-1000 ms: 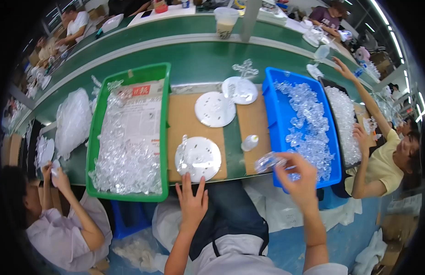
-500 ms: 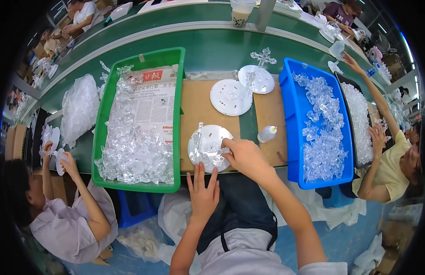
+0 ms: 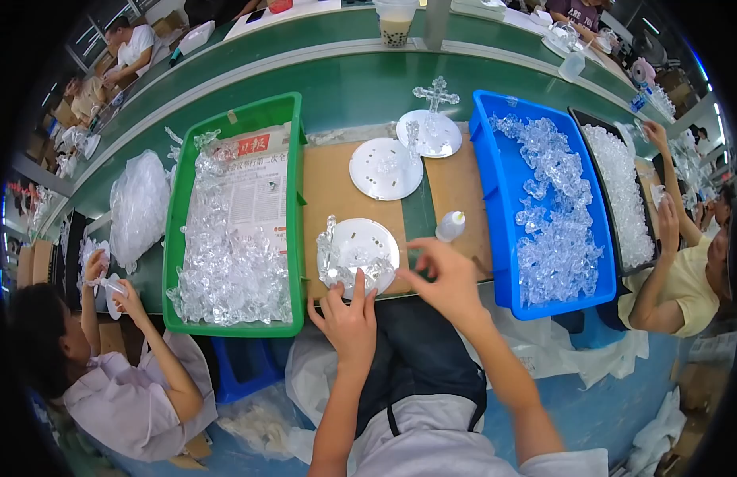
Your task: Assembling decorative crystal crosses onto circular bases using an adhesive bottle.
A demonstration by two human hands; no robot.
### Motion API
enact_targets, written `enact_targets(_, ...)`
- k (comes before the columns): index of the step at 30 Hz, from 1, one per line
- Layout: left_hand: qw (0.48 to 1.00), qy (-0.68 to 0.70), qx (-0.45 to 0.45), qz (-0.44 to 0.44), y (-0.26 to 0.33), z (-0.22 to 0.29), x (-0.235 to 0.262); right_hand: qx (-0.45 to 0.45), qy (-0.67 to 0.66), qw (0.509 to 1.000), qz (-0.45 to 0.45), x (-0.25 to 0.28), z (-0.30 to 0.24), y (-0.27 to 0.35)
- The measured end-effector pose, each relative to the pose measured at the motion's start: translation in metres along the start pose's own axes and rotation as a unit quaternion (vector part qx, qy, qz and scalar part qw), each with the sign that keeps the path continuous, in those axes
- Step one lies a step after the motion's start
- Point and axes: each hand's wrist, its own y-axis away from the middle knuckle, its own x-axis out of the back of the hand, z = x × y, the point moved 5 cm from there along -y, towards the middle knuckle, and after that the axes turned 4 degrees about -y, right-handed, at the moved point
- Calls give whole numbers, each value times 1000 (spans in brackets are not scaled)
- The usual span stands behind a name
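A round white disc (image 3: 372, 234) lies in front of me at the table's near edge. Along its left side is a narrow clear plastic piece (image 3: 326, 253), and clear faceted pieces (image 3: 375, 275) sit at its near side. My left hand (image 3: 349, 322) rests there with fingers stretched out, fingertips touching these pieces. Just off the disc's right edge hovers my right hand (image 3: 448, 282), thumb and forefinger apart, with nothing visible in it. Farther off lie a second white disc (image 3: 376, 171) and a third (image 3: 440, 141), the latter with a clear cross (image 3: 437, 95) by its far edge.
A small white squeeze bottle (image 3: 450, 226) stands right of the disc. The green tray (image 3: 298, 238) on the left and the blue bin (image 3: 486, 175) on the right hold clear plastic pieces. Co-workers sit on both sides. A drink cup (image 3: 395, 24) stands on the far ledge.
My right hand has drawn off the disc to the right, its fingers spreading. My left fingertips have come onto the clear pieces. The co-worker at the right has lowered a reaching arm.
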Motion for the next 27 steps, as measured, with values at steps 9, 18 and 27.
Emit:
enact_targets(9,1000,1,-12,-1,0,7,-2,-71,-58,966,243,10,73,-6)
enact_targets(18,1000,-21,-7,-10,1,4,-2,25,-10,999,30,17,32,56)
enact_targets(27,1000,-19,-4,-19,1,5,-1,-12,63,997,-49,3,31,68)
